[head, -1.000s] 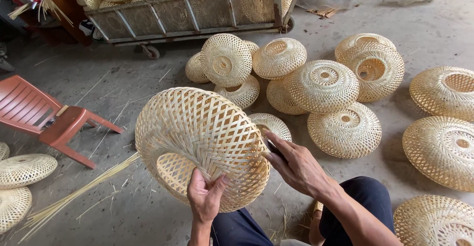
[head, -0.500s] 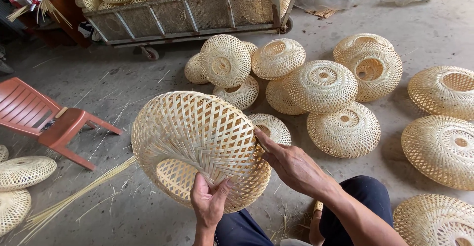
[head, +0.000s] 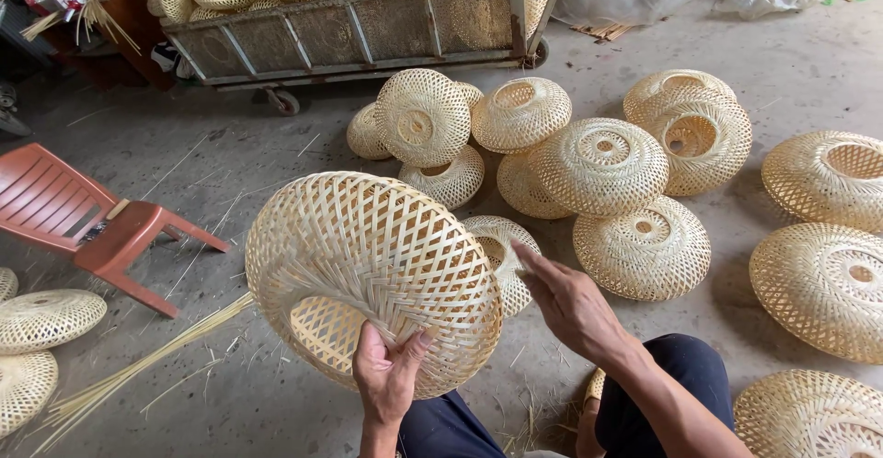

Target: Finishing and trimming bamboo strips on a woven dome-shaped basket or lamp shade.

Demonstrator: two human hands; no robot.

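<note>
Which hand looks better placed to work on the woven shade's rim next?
Probably the right hand: it is open beside the woven bamboo shade, holding nothing. The left hand grips the shade's lower rim and supports it.

- The woven shade (head: 372,269) sits at centre frame, the left hand (head: 386,380) under its lower edge, the right hand (head: 575,306) just right of it.
- A cluster of finished shades (head: 602,164) lies behind, upper centre to right.
- A cart (head: 359,30) stands along the top.
- A chair (head: 69,219) is at left, loose strips (head: 138,371) below it.
</note>
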